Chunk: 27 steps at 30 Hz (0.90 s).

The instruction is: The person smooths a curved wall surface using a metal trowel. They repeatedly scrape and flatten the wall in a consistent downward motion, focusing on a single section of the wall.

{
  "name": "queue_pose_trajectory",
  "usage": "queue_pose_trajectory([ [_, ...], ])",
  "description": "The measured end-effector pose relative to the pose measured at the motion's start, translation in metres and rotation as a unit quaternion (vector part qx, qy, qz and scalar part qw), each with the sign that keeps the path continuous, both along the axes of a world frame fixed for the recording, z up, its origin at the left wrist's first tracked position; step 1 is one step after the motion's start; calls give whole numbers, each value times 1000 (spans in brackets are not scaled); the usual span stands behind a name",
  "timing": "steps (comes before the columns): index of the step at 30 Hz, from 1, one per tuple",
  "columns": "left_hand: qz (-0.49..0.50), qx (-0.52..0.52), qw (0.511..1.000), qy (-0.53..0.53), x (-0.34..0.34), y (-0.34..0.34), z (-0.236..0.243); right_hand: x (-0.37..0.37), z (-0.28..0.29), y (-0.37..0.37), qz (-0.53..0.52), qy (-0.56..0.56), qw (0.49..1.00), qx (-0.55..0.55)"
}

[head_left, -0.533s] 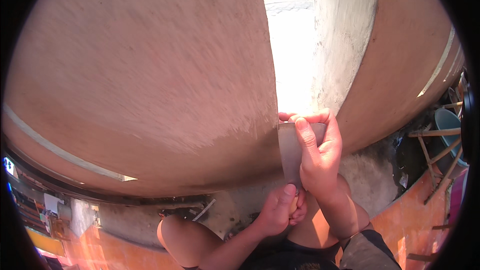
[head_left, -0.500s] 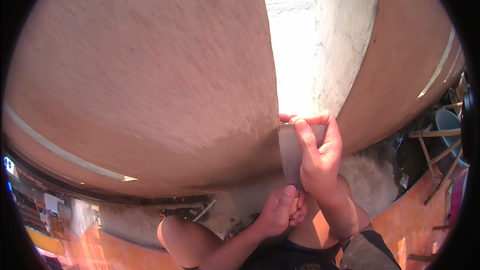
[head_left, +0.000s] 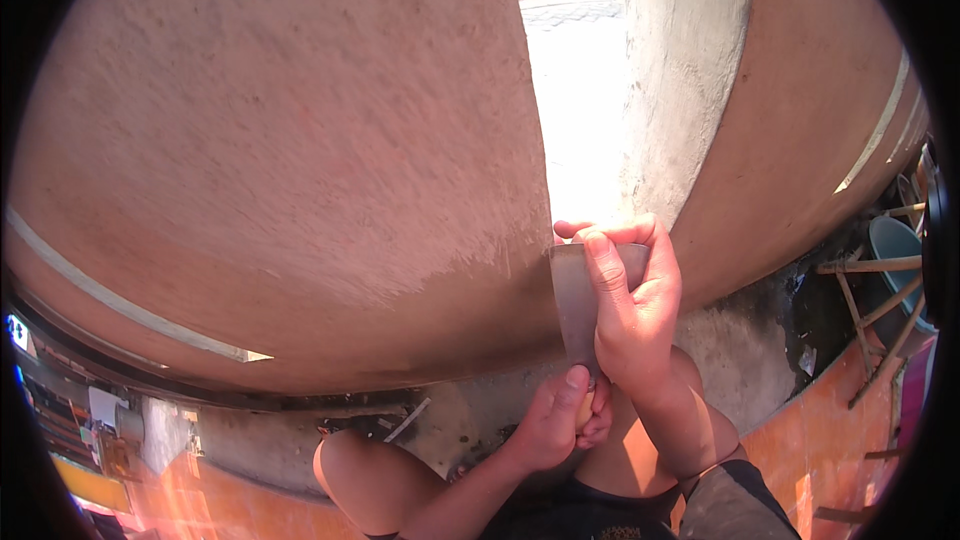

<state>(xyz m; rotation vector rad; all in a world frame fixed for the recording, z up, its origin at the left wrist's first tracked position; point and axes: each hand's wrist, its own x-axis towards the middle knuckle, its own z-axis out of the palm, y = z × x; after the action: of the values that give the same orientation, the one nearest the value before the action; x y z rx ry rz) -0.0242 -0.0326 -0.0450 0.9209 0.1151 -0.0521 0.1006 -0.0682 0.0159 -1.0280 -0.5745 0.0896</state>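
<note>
Upright in front of my lap stands a putty knife with a wide grey metal blade point(head_left: 577, 290) and a pale wooden handle point(head_left: 586, 408). My left hand point(head_left: 555, 418) is wrapped round the handle at the bottom of the tool. Higher up, my right hand point(head_left: 637, 300) pinches the top of the blade, its thumb on the near face and its fingers curled behind. The blade's upper left corner lies beside the edge of a plastered wall point(head_left: 320, 140); whether it touches is hard to tell.
Right of a bright opening point(head_left: 580, 120) stands a pale post-like edge point(head_left: 685, 60), with another plastered wall point(head_left: 790, 160) beyond. A blue basin point(head_left: 890, 245) and a wooden stool-like frame point(head_left: 868, 310) stand at the far right. Orange tiles point(head_left: 790, 440) cover the floor behind.
Both hands and the putty knife keep the same grip, with the blade's top shifted very slightly left and up. The view has tilted a little.
</note>
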Motion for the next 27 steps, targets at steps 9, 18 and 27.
queue_pose_trajectory([
  [9, -2, 2, 1000, -4, -1, 1, 2, 0, -1, 1, -7, -16, 1000, -9],
  [18, 6, 10, 1000, -7, -1, 1, 0, -2, 0, 2, -16, -17, 1000, -8],
  [27, 7, 14, 1000, 7, -1, 2, 4, -2, 5, 0, -23, -4, 1000, -14],
])
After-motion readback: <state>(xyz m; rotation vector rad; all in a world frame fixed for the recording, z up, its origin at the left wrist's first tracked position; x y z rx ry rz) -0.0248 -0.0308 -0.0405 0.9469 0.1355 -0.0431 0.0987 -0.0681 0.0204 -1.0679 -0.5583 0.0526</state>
